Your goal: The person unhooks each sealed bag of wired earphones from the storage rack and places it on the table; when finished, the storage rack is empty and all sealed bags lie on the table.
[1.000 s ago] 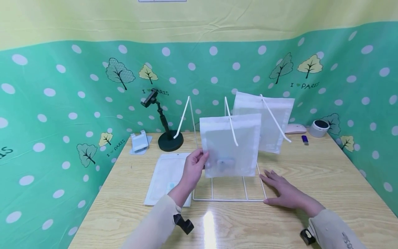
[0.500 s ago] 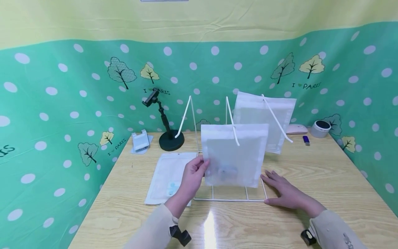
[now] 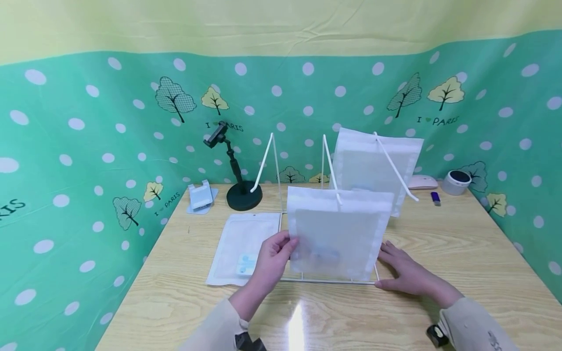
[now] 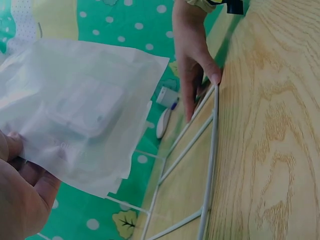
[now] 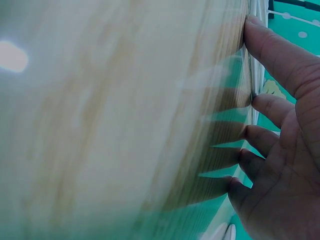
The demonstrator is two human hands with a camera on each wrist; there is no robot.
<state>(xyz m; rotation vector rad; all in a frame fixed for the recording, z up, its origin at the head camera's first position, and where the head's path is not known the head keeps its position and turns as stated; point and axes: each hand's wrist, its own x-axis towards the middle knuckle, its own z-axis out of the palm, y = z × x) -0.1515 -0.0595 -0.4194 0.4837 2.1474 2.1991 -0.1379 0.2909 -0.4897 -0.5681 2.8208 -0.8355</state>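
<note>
Left hand (image 3: 274,253) pinched on the left edge of the front white pouch (image 3: 340,239), which sits at the tip of the middle prong of the wire rack (image 3: 329,281); edge hold probably checks swinging. Right hand (image 3: 406,273), fingers apart, rests at the rack's right front corner, likely bracing the frame. Second pouch (image 3: 377,161) hangs at rack's right; flat pouch (image 3: 246,234) lies left of it. Wood-grain table (image 3: 175,302) beneath rack; dotted green cloth (image 3: 88,146) behind.
</note>
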